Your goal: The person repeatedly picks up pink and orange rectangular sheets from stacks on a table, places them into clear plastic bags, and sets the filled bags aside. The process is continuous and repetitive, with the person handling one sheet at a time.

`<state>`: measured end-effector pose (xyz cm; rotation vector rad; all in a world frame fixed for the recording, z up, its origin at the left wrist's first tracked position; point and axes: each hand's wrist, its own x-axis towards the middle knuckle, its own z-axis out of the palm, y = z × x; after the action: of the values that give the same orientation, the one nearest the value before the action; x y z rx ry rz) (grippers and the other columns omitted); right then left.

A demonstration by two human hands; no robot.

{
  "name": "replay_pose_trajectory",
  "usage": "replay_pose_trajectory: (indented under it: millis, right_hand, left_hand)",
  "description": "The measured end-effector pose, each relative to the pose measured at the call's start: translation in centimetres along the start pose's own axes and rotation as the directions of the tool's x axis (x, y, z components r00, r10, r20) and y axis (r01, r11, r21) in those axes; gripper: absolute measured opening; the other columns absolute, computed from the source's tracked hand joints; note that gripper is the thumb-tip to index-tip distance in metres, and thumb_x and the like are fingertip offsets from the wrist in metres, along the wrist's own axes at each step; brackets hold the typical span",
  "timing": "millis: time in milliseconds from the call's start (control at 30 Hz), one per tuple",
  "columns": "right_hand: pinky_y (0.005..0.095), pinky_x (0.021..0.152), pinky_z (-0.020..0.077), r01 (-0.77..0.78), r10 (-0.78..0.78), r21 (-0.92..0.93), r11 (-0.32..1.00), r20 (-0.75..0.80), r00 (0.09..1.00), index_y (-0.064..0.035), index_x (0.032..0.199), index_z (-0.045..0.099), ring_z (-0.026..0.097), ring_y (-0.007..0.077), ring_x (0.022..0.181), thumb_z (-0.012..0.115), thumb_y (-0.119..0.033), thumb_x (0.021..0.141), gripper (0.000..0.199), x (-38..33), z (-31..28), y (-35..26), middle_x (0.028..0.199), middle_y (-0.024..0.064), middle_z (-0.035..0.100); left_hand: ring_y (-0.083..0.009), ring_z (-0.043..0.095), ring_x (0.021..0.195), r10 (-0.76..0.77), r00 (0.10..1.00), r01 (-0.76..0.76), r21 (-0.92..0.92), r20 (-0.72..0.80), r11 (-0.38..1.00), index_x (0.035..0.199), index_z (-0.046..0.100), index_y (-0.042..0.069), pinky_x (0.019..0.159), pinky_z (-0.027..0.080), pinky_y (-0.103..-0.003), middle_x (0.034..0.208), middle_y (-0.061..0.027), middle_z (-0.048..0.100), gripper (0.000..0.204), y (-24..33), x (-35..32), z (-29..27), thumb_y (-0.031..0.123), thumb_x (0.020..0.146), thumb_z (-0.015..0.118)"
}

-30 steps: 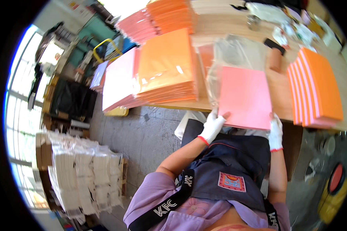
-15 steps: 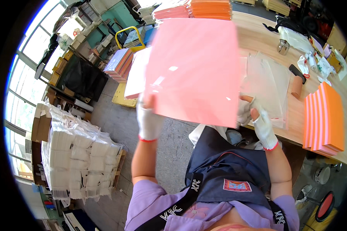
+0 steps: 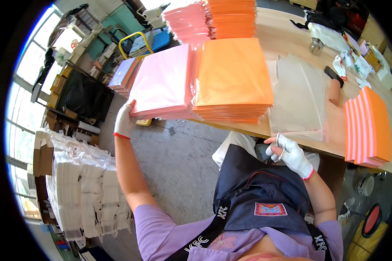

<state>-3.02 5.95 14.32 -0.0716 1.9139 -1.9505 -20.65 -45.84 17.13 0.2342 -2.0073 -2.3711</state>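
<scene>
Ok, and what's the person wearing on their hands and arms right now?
Both hands wear white knitted work gloves with a red band at the cuff: the left hand and the right hand. The forearms are uncovered from the cuffs up to short lilac sleeves near the shoulders. No watch or jewellery is visible.

Left hand point(image 3: 124, 122): we see the glove's back only; its fingertips are hidden under the near left corner of the pink stack point(image 3: 163, 85).

Right hand point(image 3: 290, 153): we make out something thin pinched between the fingers, too small to identify.

Clear bags point(image 3: 297, 99): the count of the pile cannot be told.

Far stacks, pink point(image 3: 187, 19) and orange point(image 3: 231, 17): their tops are cut off by the picture's edge.

Small items at the table's far right point(image 3: 355, 58): too small and bent by the lens to name.

Red round object point(image 3: 372, 219), near right: partly lost in the dark rim.
</scene>
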Motion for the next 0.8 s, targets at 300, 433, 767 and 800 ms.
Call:
replay_pose_trajectory:
  millis: [300, 433, 767, 800]
  right_hand:
    - [0.0280, 0.067, 0.0478, -0.053, -0.056, -0.372, 0.927, -0.277, 0.959, -0.0038, 0.101, 0.059, 0.059, 0.0125, 0.067, 0.057, -0.018, 0.090, 0.018, -6.4, -5.8, -0.7, 0.076, 0.0056, 0.062]
    - [0.0292, 0.072, 0.0500, -0.184, -0.219, -0.446, 0.876, -0.707, 0.673, -0.0032, 0.100, 0.060, 0.064, 0.0177, 0.077, 0.057, -0.018, 0.089, 0.019, -14.6, -12.4, -0.3, 0.082, 0.0106, 0.065]
    - [0.0393, 0.090, 0.0444, -0.927, -0.360, -0.374, -0.029, -0.861, 0.359, -0.0058, 0.113, 0.059, 0.057, 0.0294, 0.107, 0.060, -0.048, 0.077, 0.056, -21.5, -22.8, -4.7, 0.114, 0.0132, 0.061]
    - [0.0376, 0.091, 0.0442, -0.934, -0.341, -0.358, 0.004, -0.878, 0.336, -0.0050, 0.115, 0.059, 0.057, 0.0293, 0.107, 0.060, -0.046, 0.077, 0.056, -21.5, -23.1, -4.7, 0.115, 0.0124, 0.060]
  left_hand:
    - [-0.0226, 0.056, 0.108, 0.591, 0.785, -0.139, 0.982, 0.189, -0.130, 0.128, 0.051, 0.003, 0.090, 0.045, -0.036, 0.123, -0.0151, 0.057, 0.045, 1.7, -0.6, -0.9, 0.019, 0.088, 0.063]
    - [-0.0227, 0.054, 0.114, 0.931, 0.286, -0.350, 0.930, 0.225, -0.117, 0.126, 0.052, 0.002, 0.096, 0.046, -0.034, 0.131, -0.0129, 0.052, 0.033, 0.1, -6.1, 9.0, 0.012, 0.094, 0.053]
    - [-0.0367, 0.057, 0.106, 0.608, 0.426, -0.860, 0.092, 0.669, 0.501, 0.096, 0.061, 0.005, 0.091, 0.045, -0.047, 0.107, -0.0136, 0.062, 0.028, -16.4, -18.1, 31.4, -0.003, 0.070, 0.064]
    - [-0.0365, 0.059, 0.101, 0.598, 0.393, -0.849, 0.025, 0.699, 0.528, 0.095, 0.062, 0.006, 0.089, 0.047, -0.046, 0.103, -0.0135, 0.063, 0.027, -17.4, -18.9, 33.2, -0.003, 0.069, 0.065]
